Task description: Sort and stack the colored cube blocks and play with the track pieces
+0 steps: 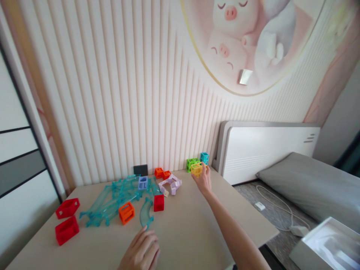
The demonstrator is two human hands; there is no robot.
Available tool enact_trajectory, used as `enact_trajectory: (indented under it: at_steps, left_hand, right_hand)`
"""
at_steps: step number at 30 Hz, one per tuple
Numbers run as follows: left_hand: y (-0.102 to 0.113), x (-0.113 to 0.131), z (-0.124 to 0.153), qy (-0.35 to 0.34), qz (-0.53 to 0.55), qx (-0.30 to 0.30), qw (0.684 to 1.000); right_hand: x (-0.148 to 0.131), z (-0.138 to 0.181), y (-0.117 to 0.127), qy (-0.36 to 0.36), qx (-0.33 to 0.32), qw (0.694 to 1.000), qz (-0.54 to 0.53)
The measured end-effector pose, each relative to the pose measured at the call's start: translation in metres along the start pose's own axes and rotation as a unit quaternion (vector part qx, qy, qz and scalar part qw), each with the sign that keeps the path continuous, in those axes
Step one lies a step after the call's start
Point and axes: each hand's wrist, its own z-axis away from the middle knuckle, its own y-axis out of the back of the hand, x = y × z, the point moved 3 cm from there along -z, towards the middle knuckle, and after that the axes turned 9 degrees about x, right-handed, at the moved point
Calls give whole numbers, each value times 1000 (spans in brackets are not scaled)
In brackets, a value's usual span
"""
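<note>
My right hand [203, 180] reaches to the far side of the beige table [191, 228] and is closed around a yellow open cube block [196, 169]. Just behind it sit a green cube block [191, 163] and a blue cube block [204, 158] against the wall. My left hand [140, 252] lies flat near the front edge with fingers extended, its fingertips beside a curved teal track piece [146, 214]. It holds nothing.
A pile of teal track pieces [112, 198] lies mid-table with orange [126, 212], red [159, 203] and pale blue [143, 182] cubes, lilac pieces [170, 183] and two red blocks [66, 219] at left. A bed headboard [264, 150] stands to the right.
</note>
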Motion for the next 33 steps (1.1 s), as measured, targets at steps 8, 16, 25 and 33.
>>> enact_trajectory:
  at_steps: [8, 16, 25, 33]
  left_hand:
    - [19, -42, -5, -12, -46, -22, 999]
    - [25, -127, 2, 157, -113, 43, 980]
    - [34, -138, 25, 263, -108, 53, 957]
    - [19, -132, 35, 311, -76, -30, 947]
  right_hand:
    - [31, 5, -45, -52, 1, 999, 16]
    - [29, 4, -46, -77, -24, 996, 40]
    - [30, 6, -42, -125, -30, 989, 72]
    - [-35, 42, -18, 89, 40, 995, 20]
